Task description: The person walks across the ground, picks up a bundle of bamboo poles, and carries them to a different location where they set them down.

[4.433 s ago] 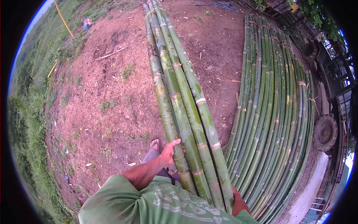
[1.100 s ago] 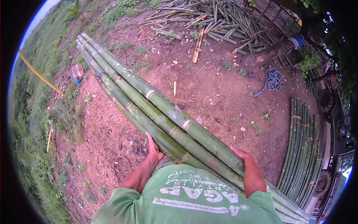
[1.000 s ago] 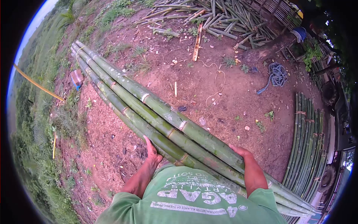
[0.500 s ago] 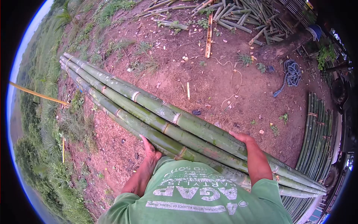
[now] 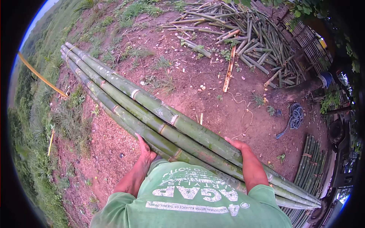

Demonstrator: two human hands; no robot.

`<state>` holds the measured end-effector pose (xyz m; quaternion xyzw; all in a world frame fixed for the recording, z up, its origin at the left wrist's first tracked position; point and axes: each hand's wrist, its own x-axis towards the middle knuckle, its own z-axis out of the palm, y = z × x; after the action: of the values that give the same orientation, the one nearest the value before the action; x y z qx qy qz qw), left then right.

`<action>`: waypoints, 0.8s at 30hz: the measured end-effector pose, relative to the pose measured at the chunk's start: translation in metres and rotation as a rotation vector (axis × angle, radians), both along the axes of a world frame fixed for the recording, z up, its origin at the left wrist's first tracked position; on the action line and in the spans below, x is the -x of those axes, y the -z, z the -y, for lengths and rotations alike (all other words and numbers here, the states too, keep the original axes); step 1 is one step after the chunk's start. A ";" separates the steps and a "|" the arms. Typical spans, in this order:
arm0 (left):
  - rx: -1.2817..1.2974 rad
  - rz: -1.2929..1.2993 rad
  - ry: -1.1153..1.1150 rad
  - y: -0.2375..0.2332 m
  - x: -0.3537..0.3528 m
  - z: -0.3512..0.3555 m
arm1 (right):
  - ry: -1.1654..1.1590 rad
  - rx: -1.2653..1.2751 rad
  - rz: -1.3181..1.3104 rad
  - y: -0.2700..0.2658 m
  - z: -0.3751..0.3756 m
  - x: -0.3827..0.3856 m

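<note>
Left hand (image 5: 145,151), right hand (image 5: 238,146) on bamboo (image 5: 151,109)

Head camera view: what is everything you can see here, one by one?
bamboo poles: at least three, green, bundled, carried across the person's front, running up-left
bamboo heap: many cut pieces, green and brown, on the ground at top right
laid bamboo row: many, green, side by side on the ground at lower right
rope coil: one, blue-grey, on the dirt at right
wooden slat: one, orange-brown, on the dirt below the heap
thin pole: one, yellow, over the grass at left
shirt: one, green with white lettering, bottom centre
left hand: one, against the bundle's near side
right hand: one, over the bundle's far side
</note>
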<state>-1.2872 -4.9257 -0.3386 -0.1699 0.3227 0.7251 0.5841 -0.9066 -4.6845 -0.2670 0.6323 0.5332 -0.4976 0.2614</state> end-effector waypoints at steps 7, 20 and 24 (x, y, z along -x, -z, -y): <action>0.006 -0.009 -0.017 0.004 0.074 -0.085 | 0.062 0.145 -0.022 0.022 -0.093 0.086; 0.081 0.090 -0.003 0.058 0.229 -0.251 | 0.087 0.222 0.005 0.108 -0.296 0.236; 0.048 0.081 0.001 0.060 0.299 -0.302 | -0.090 0.049 0.004 0.088 -0.345 0.327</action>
<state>-1.5863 -4.6237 -0.3982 -0.2130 0.3164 0.7093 0.5928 -1.2337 -4.3391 -0.3548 0.6021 0.5482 -0.4969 0.3001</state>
